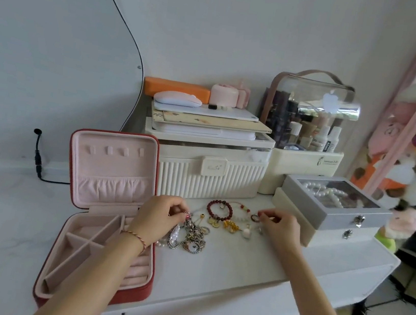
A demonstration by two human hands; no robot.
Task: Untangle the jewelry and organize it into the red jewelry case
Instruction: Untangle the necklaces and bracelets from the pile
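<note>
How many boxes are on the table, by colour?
Red jewelry case: 1
Grey box: 1
Cream boxes: 3 (ribbed box, box under the grey one, cosmetics organizer)
Orange box: 1
Total: 6

Two bare forearms are seen, entering from the lower edge of the view at about 6 o'clock. No sleeves are worn on either arm as far as the view reaches. A thin cord bracelet (136,239), braided in red with lighter strands, is worn around the left wrist, at 7 o'clock from the left hand (160,213). A fingernail painted red or pink is shown on that hand, at its 3 o'clock side. A similar dark-red nail is shown on the right hand (281,229), at its 9 o'clock side.
</note>
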